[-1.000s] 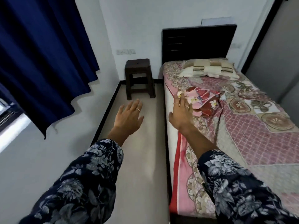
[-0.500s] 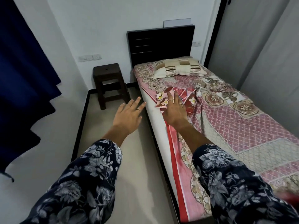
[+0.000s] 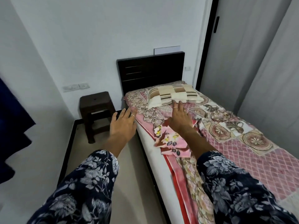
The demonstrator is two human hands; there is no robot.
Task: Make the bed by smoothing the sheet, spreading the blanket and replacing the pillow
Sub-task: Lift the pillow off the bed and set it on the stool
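A single bed carries a pink patterned sheet that lies wrinkled along its left side. A striped beige pillow rests at the head, against the dark headboard. A folded pink floral blanket lies near the bed's left edge. My right hand stretches over the blanket toward the pillow, fingers straight, holding nothing. My left hand hovers beside the bed's left edge with fingers spread, also holding nothing.
A dark brown stool stands on the floor left of the bed head. A navy curtain hangs at the far left. Grey wardrobe doors close in the bed's right side. A narrow strip of floor runs along the bed.
The view has swung right and closer to the bed head. My right hand has moved forward off the folded blanket toward the pillow. My left hand has moved forward to the bed edge.
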